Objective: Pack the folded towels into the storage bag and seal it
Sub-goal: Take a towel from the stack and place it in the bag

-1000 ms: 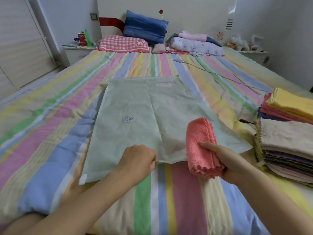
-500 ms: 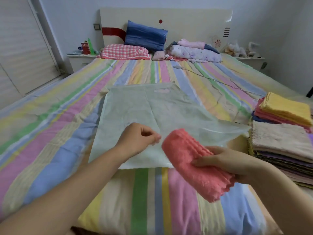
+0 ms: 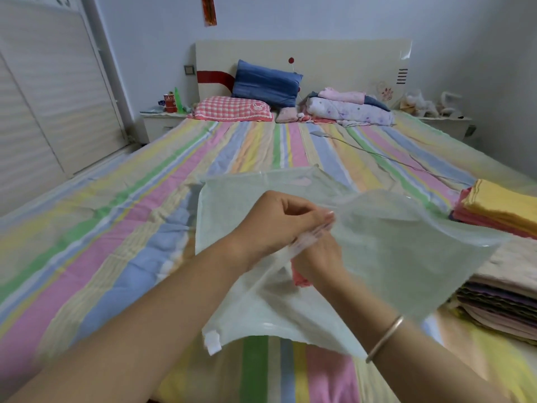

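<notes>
One broad bed with a striped cover carries everything here, and the pale green storage bag lies across its near end, no longer flat as it was a second ago: its near edge is now raised and the mouth gapes toward the person. To the right, the stacks of folded towels wait beside the bag, not yet packed. The left hand pinches the upper layer of the bag's mouth and holds it lifted. The right hand, which half a second ago carried a pink towel in the open air, has gone in under that lifted layer. Only a corner of the towel shows beside the wrist, so it is at or just inside the mouth. The right fingers are hidden by the film and the other hand, so whether they are clasping the towel cannot be told. This looks like the first towel going in, with sealing far off. A thin bracelet circles the right forearm.
</notes>
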### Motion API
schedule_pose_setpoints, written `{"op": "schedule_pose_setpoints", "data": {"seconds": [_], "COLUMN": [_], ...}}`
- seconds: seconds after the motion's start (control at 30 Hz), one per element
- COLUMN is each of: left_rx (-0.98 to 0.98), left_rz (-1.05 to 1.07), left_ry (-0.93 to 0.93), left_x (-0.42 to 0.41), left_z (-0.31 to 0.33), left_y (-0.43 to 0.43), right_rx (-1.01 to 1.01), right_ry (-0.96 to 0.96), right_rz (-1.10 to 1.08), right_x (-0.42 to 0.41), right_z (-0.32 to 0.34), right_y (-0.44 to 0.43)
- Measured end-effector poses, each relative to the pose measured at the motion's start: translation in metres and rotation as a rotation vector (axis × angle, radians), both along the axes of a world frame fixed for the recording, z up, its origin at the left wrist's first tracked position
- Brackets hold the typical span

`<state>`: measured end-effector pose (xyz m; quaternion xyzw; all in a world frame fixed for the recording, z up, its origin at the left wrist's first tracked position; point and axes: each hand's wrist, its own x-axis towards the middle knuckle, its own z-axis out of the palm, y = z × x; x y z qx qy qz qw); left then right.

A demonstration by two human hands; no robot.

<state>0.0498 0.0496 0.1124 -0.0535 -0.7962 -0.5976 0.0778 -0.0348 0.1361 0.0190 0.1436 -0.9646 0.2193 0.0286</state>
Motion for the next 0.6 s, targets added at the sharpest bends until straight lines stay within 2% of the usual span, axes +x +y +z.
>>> {"op": "schedule_pose_setpoints", "data": {"seconds": [0.07, 0.17, 0.2, 0.27, 0.33, 0.4, 0.5, 0.6], "left_rx": [0.148, 0.276, 0.242, 0.092, -0.095, -0.256, -0.345, -0.442], "left_rz": [-0.007, 0.23, 0.35, 0.555, 0.65, 0.6, 0.398, 0.12], "left_ry": [-0.099, -0.124, -0.12, -0.115, -0.111, -0.109, -0.072, -0.079], "left_x": [-0.003, -0.021, -0.029, -0.046, -0.064, -0.08, -0.103, -0.122], "left_z": [-0.002, -0.024, -0.037, -0.067, -0.096, -0.116, -0.127, -0.126], "left_y": [-0.013, -0.055, -0.073, -0.109, -0.137, -0.151, -0.154, -0.148], "right_rx": [-0.068, -0.112, -0.093, 0.094, 0.323, 0.366, 0.296, 0.323], "right_ry": [0.053, 0.132, 0.131, 0.197, 0.168, 0.162, 0.123, -0.09], "right_rz": [0.065, 0.155, 0.227, 0.368, 0.36, 0.427, 0.409, 0.369], "right_x": [-0.011, -0.023, -0.024, -0.023, -0.03, -0.038, -0.05, -0.068], "right_z": [-0.016, -0.027, -0.027, -0.021, -0.022, -0.023, -0.035, -0.047], "right_y": [-0.009, -0.024, -0.028, -0.036, -0.046, -0.058, -0.071, -0.07]}}
